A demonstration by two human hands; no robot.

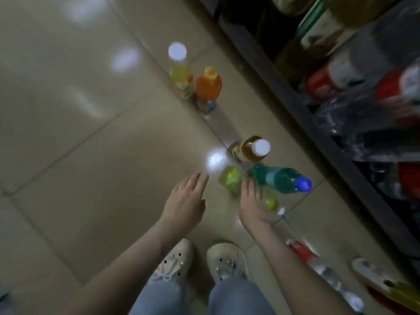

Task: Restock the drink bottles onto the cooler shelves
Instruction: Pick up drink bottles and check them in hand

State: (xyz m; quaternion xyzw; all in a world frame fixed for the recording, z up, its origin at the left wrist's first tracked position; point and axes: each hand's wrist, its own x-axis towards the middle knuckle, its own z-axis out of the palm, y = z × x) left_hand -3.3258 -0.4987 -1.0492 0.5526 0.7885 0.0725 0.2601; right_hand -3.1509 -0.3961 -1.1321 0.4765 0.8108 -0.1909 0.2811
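Glossy beige tiled floor (91,137) runs beside dark cooler shelves (295,103). The left hand (186,201) hovers flat and empty. The right hand (251,204) meets a blurred green plastic bottle (271,202) standing near the shelves' edge; whether it grips is unclear.

Left hand (186,201) and right hand (251,204) reach forward side by side, fingers straight (right blurred).

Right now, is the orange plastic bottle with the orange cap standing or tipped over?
Standing: the orange plastic bottle rests on its base on the tiled floor, cap uppermost.
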